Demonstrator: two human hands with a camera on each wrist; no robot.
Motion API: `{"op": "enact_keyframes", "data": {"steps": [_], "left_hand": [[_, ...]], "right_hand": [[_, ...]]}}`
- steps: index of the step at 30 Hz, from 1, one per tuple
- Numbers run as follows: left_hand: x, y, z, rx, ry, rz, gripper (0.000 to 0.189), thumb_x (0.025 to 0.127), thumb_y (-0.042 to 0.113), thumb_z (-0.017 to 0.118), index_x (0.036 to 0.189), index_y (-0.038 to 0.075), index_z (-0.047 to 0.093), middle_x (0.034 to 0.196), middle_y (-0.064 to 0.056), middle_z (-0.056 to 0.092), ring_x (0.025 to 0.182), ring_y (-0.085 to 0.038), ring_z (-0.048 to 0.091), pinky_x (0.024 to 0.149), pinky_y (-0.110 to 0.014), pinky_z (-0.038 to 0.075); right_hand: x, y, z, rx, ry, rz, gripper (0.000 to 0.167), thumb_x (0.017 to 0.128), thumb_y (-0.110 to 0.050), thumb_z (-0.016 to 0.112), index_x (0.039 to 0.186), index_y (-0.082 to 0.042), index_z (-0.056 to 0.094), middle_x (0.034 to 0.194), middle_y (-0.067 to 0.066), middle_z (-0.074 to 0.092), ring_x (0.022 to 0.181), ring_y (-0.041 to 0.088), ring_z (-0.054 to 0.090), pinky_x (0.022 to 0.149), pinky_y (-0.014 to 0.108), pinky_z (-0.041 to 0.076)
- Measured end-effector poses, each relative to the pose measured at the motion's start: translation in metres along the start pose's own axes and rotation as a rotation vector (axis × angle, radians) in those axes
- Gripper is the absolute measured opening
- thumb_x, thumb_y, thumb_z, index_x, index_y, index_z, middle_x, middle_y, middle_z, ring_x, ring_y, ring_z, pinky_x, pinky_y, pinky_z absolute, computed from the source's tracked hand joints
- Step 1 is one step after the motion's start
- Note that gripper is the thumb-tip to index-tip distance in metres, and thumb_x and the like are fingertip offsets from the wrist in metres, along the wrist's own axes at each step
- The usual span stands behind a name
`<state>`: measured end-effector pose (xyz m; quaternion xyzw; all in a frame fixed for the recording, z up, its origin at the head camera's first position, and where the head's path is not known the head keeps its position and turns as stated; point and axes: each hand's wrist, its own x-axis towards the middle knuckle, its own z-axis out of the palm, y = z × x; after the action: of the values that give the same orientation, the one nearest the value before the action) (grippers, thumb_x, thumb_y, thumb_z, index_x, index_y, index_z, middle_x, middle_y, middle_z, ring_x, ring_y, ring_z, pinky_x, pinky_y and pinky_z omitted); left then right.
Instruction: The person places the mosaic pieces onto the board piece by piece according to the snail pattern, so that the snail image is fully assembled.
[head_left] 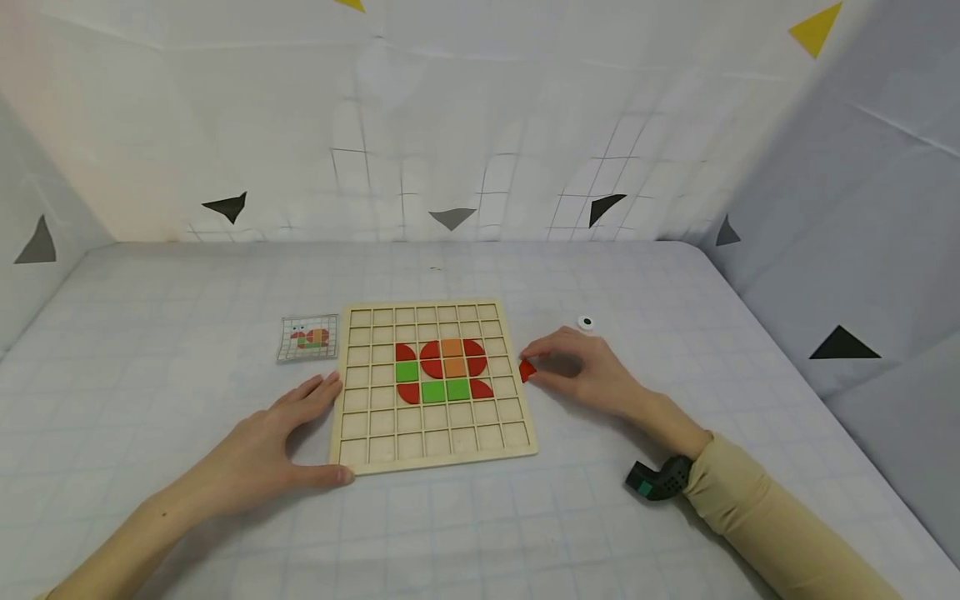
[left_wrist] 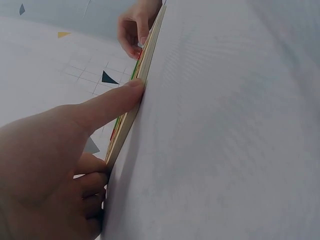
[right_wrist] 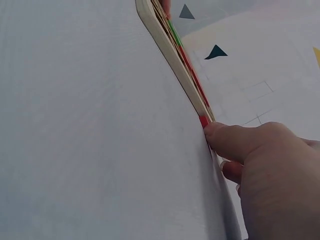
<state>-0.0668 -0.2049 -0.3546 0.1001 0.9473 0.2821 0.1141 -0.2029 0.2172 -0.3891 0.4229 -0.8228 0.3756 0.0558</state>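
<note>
A wooden grid board [head_left: 390,454] lies flat on the table. Red rounded tiles [head_left: 408,392], green square tiles [head_left: 434,392] and orange square tiles [head_left: 452,347] fill some of its middle cells. My left hand [head_left: 255,454] touches the board's left side, its thumb at the near left corner and its fingertips farther up the edge. Just off the right edge, my right hand [head_left: 588,371] pinches a red tile [head_left: 527,371] between thumb and fingers. That red tile [right_wrist: 203,121] also shows beside the thumb in the right wrist view, partly hidden by the fingers.
A small picture card [head_left: 308,338] with a coloured pattern on a grid lies left of the board. Beyond my right hand is a round white eye tile [head_left: 586,322] with a black dot. White cloth walls [head_left: 450,125] enclose the table at the back and sides.
</note>
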Motion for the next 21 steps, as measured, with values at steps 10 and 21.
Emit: {"op": "enact_keyframes", "data": {"steps": [10,21], "left_hand": [[0.001,0.000,0.000,-0.001,0.003,-0.008,0.113,0.066,0.080,0.071,0.158,0.029,0.030,0.164,-0.010,0.028,0.146,-0.044,0.030,0.105,-0.072,0.032],[0.000,0.001,0.000,0.002,-0.003,-0.010,0.114,0.066,0.080,0.071,0.159,0.028,0.029,0.164,-0.011,0.027,0.145,-0.046,0.030,0.104,-0.073,0.032]], "right_hand": [[0.001,-0.001,-0.002,-0.007,0.008,0.008,0.029,0.083,-0.011,0.082,0.111,-0.014,0.073,0.107,-0.005,0.072,0.096,0.011,0.062,0.085,0.025,0.050],[0.015,-0.019,0.004,-0.041,0.127,0.169,0.024,0.082,-0.018,0.083,0.104,-0.018,0.074,0.100,-0.008,0.073,0.092,0.009,0.063,0.086,0.035,0.052]]}}
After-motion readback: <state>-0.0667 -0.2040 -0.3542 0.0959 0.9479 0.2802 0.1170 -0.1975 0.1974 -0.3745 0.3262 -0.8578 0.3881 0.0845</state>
